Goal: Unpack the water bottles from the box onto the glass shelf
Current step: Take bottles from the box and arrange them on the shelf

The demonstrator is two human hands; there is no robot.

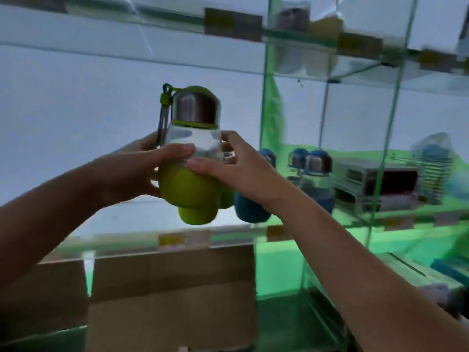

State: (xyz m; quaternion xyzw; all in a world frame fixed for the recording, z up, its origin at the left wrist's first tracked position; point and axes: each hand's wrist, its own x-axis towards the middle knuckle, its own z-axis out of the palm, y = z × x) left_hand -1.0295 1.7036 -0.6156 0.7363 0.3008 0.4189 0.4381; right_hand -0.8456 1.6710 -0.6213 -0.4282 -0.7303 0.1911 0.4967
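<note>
Head view: at frame centre, the left hand [137, 171] and right hand [228, 163] both curl around 1 green water bottle [190, 158], upright, above the glass shelf [228, 237]. The cardboard box [172, 288] sits lower centre. 2 blue bottles [317, 179] stand at right.

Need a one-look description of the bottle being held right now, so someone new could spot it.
Start at the glass shelf above the cardboard box. In front of it, the left hand and right hand grip one bottle in the air. Unlike the blue bottles standing to its right, it has a lime-green sleeve, a green strap and a metal cap.
</note>
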